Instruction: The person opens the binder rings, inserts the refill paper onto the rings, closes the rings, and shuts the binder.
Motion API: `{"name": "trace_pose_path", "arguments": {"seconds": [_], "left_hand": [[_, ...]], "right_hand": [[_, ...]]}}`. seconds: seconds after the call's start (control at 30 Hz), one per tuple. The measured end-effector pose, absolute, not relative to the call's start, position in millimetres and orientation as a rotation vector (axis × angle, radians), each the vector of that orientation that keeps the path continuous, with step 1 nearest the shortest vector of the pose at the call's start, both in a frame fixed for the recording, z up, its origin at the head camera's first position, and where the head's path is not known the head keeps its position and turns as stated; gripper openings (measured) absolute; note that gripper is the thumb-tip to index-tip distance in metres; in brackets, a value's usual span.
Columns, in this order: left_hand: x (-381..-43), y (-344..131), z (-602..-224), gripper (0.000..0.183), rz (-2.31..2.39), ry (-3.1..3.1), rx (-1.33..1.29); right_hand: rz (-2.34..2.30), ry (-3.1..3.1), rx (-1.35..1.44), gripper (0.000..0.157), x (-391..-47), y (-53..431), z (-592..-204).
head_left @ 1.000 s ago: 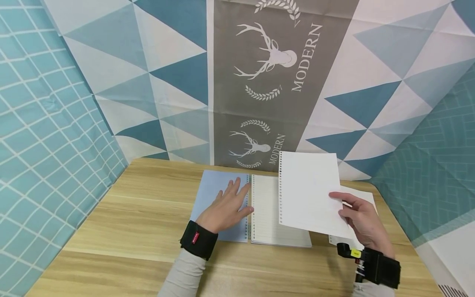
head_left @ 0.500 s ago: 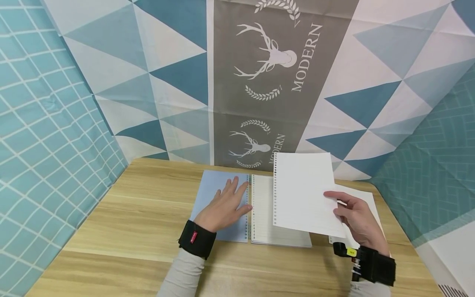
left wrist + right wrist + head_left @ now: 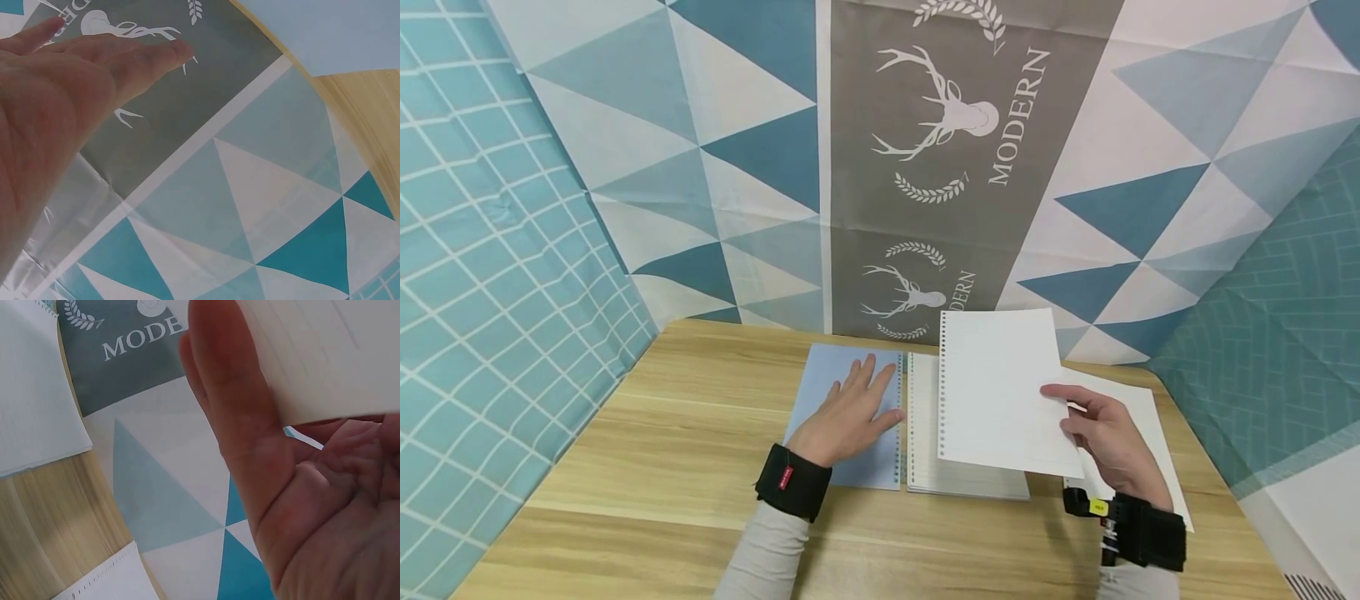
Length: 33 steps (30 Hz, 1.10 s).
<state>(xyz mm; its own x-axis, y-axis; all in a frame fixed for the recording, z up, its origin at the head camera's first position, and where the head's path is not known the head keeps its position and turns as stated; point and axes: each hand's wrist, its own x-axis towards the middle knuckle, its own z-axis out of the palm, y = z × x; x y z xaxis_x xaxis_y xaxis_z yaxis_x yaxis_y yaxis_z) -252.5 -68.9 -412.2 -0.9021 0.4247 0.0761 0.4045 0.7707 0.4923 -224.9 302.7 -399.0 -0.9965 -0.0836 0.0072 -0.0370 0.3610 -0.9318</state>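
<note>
The right wrist view brings out faint ruled lines on a white, rectangular, hole-punched paper sheet (image 3: 996, 387), which looks nearly blank from the head. The right hand (image 3: 1116, 442) has its grip pinching the right edge of that sheet, raised above a cream lined stack of hole-punched pages (image 3: 923, 433) and tilted up. The wrist bends inward, a black band (image 3: 1142, 529) round it.

Left of the stack, a pale blue, flat, hole-punched cover (image 3: 829, 367) lies on the pale wood-grain counter (image 3: 662, 467). Over the cover is the left hand (image 3: 846, 421), grip spread, thumb out toward the stack. In the left wrist view the cover enters only at the top right corner; whether the hand touches it cannot be told.

Right of the stack, a second white loose sheet (image 3: 1138, 400) is partly hidden by the right hand. The raised sheet hides most of the stack. In the right wrist view, the raised sheet is cut off by the frame.
</note>
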Motion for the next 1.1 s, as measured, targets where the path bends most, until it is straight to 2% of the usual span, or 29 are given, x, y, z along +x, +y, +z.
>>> {"name": "trace_pose_path", "arguments": {"seconds": [1.1], "left_hand": [[-254,-72,-410,0.073,0.804,2.925,0.652]], "right_hand": [[-1.698,2.521,-0.146,0.046,-232,283,-402]]}}
